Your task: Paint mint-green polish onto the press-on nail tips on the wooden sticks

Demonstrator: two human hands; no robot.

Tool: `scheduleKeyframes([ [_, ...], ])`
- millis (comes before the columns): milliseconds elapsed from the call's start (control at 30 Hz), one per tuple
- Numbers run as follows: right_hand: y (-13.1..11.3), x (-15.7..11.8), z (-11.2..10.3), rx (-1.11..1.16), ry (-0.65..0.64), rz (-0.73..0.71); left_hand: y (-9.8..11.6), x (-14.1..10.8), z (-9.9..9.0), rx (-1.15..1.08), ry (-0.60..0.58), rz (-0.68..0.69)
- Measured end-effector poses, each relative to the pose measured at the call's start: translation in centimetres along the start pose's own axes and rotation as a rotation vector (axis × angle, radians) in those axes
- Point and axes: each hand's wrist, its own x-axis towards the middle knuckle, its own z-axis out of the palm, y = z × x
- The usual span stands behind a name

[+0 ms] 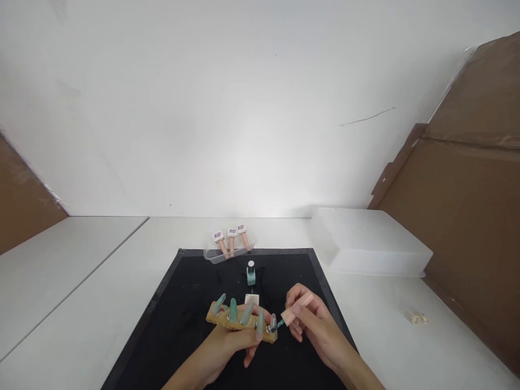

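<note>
My left hand [235,342] is closed around a yellowish nail-tip stand [233,324] and holds it up over the black mat. Several long false nails stand along it; most look green, such as this green false nail [233,310], while the rightmost false nail [273,324] looks clear. My right hand [311,319] pinches a nail polish brush [298,309] by its pink cap handle. Its dark green tip touches or nearly touches the rightmost nail. Just behind the stand sits a white square bottle [252,299], partly hidden. Farther back stands a teal polish bottle [251,275] with a pale cap.
A clear plastic tray [215,258] with three pink-capped polish bottles lies at the mat's back edge. The black mat [170,325] covers the white table. A white box [369,241] stands at right, with small cream rings [418,319] nearer. Cardboard panels [463,216] flank the table.
</note>
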Motion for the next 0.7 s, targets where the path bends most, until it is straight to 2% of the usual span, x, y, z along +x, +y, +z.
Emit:
scheduleKeyframes([
  [167,0.06,-0.07,-0.07,-0.058,-0.004,0.015,0.08,-0.04,-0.11,-0.011,-0.040,0.011],
  [300,0.08,-0.10,-0.06,-0.067,0.024,0.004,0.08,-0.15,-0.16,-0.022,-0.029,0.004],
  [500,0.16,-0.02,-0.27,0.043,0.063,-0.044,-0.03,-0.12,-0.19,-0.016,-0.049,-0.017],
  [600,0.00,-0.10,-0.34,0.128,0.034,-0.072,-0.07,0.04,-0.23,-0.021,-0.052,-0.016],
  [700,-0.20,-0.23,-0.26,0.119,-0.039,-0.084,-0.05,0.16,-0.21,-0.013,-0.047,-0.022],
])
